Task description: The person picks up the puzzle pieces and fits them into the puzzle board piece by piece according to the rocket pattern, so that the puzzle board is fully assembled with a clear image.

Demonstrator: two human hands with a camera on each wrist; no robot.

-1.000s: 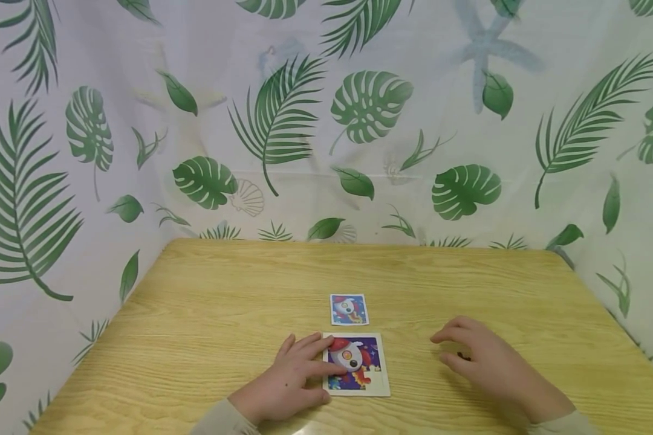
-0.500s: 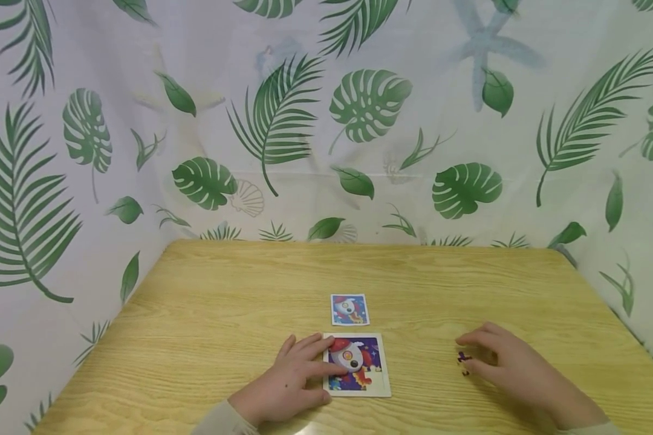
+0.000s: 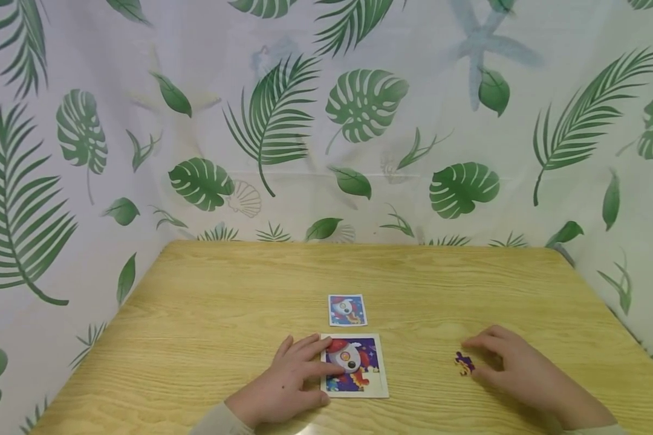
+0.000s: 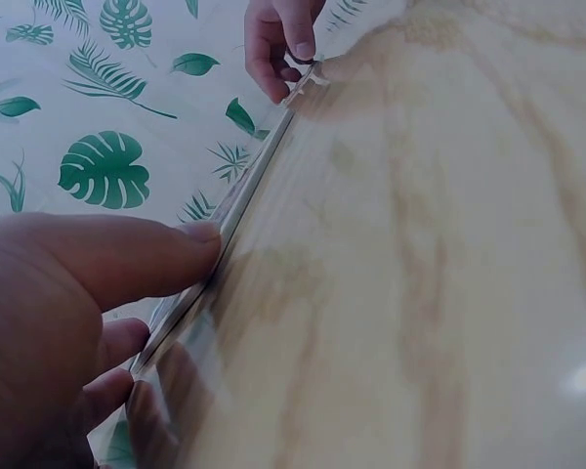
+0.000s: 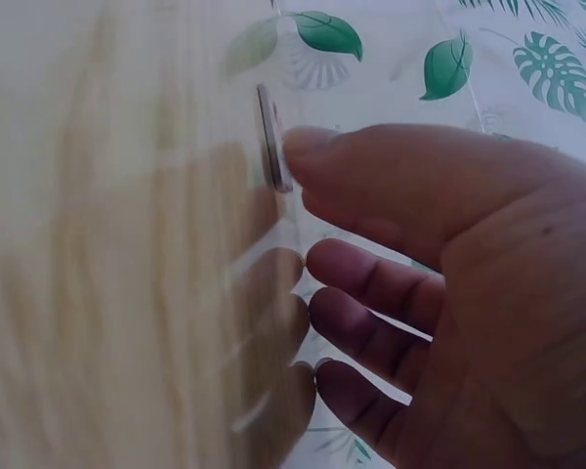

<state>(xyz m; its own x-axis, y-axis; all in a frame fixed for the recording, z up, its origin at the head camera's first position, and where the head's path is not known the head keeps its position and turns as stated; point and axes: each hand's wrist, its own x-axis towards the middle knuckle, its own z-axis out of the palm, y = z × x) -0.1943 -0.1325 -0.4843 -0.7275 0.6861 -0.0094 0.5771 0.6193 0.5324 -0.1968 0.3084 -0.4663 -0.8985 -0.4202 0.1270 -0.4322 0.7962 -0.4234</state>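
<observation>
In the head view a square jigsaw puzzle (image 3: pixel 378 386) with a pale frame lies near the table's front, showing a white-and-red rocket on purple. Its lower right part is bare. My left hand (image 3: pixel 288 383) rests flat on its left side, fingers spread over the picture's edge and thumb at the lower left corner. To the right, a small cluster of purple-and-orange jigsaw pieces (image 3: pixel 464 363) lies on the table. Beside it is my right hand (image 3: pixel 528 374), loosely bent. The right wrist view shows its thumb right at a piece (image 5: pixel 272 142), with the other fingertips on the tabletop.
Behind the puzzle lies a small reference card (image 3: pixel 347 310) with the same rocket picture. The wooden table (image 3: pixel 239 290) meets a leaf-printed curtain (image 3: pixel 299 121) at the back and sides.
My right hand has drawn back to the right and opened away from the jigsaw pieces, which now show on the table. The left hand has stayed on the puzzle.
</observation>
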